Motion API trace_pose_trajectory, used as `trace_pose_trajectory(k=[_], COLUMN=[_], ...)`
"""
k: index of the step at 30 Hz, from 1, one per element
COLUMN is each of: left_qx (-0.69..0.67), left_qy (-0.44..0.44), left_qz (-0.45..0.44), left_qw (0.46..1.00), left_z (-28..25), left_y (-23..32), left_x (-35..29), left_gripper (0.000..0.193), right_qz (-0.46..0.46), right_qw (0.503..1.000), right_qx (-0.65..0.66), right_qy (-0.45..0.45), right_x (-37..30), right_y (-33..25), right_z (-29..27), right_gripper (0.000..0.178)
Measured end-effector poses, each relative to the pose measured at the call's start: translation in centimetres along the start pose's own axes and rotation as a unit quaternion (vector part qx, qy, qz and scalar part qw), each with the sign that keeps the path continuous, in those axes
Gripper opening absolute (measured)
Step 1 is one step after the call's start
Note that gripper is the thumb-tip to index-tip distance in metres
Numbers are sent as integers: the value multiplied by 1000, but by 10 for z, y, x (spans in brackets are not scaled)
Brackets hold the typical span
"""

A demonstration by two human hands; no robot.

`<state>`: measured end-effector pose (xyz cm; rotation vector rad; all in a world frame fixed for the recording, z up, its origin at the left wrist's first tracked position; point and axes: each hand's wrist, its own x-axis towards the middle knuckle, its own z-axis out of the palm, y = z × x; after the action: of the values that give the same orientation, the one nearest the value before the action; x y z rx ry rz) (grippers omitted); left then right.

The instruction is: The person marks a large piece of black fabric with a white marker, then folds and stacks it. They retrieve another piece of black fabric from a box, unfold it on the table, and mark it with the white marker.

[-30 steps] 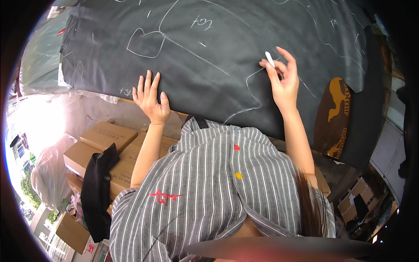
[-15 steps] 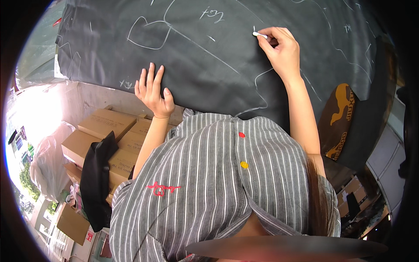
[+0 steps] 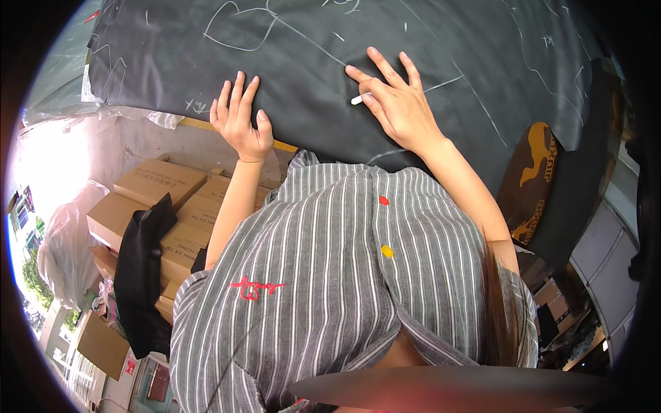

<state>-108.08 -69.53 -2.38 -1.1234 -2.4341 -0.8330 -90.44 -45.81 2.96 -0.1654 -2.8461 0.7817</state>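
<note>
A large sheet of dark, smooth material covers the surface in front of me, marked with thin white lines and outlines. My left hand rests on its near edge, palm down with the fingers spread and nothing held. Between the thumb and fingers of my right hand is a short white piece of chalk, its rounded end pointing left. The right index fingertip touches the sheet beside a long slanting white line, while the other fingers stretch away from the chalk.
Several brown cardboard boxes are stacked below at the left, with black material draped over them. A translucent plastic bag hangs beside them. To the right, a dark brown box with an orange animal print stands by the sheet's edge.
My right hand has moved left and nearer to me, its fingers spreading while the chalk stays in hold. A short white mark shows where the chalk was. My left hand stays flat.
</note>
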Motion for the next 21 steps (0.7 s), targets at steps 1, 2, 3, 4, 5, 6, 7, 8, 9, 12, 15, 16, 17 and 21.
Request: trace_pose_trajectory(k=[1, 2, 3, 4, 5, 6, 7, 8, 9, 12, 15, 16, 17, 21], left_qx=[-1, -2, -4, -6, -6, -7, -7, -7, -5, -2, -4, -7, -10, 1], left_qy=[0, 5, 7, 10, 10, 11, 12, 11, 10, 10, 8, 9, 9, -14], left_qz=[1, -1, -1, -1, -2, -3, -3, -3, -3, -11, -16, -17, -16, -18], left_qw=[1000, 1000, 1000, 1000, 1000, 1000, 1000, 1000, 1000, 1000, 1000, 1000, 1000, 1000], left_z=[0, -1, 0, 0, 0, 0, 0, 1, 0, -1, -2, -1, -2, -6], left_y=[0, 0, 1, 2, 3, 3, 4, 4, 3, 3, 5, 5, 5, 6], left_x=[0, 0, 0, 0, 0, 0, 0, 1, 1, -1, 0, 0, 1, 2], left_gripper=[50, 50, 50, 50, 50, 50, 50, 49, 49, 50, 50, 50, 50, 51], right_qz=[7, 14, 24, 34, 26, 18, 10, -6, -7, -8, -5, -16, -25, -48], right_qw=[1000, 1000, 999, 999, 999, 999, 1000, 1000, 1000, 1000, 1000, 999, 999, 998], right_qx=[-7, -10, -12, -14, -11, -7, -4, 1, 7, 7, -5, -10, -15, 18], right_qy=[-19, -26, -32, -38, -34, -30, -26, -14, -2, 2, -25, -26, -26, 36], right_x=[-5, -14, -33, -42, -39, -32, -22, -6, 9, 13, -4, 4, 13, 54], right_y=[2, 4, 4, 5, 4, 4, 3, 4, 4, 3, 7, 7, 5, 0], right_z=[-5, -9, -14, -17, -16, -14, -10, -3, 7, 6, -3, -1, 0, 25], right_gripper=[19, 19, 19, 19, 19, 20, 20, 23, 25, 25, 25, 26, 27, 37])
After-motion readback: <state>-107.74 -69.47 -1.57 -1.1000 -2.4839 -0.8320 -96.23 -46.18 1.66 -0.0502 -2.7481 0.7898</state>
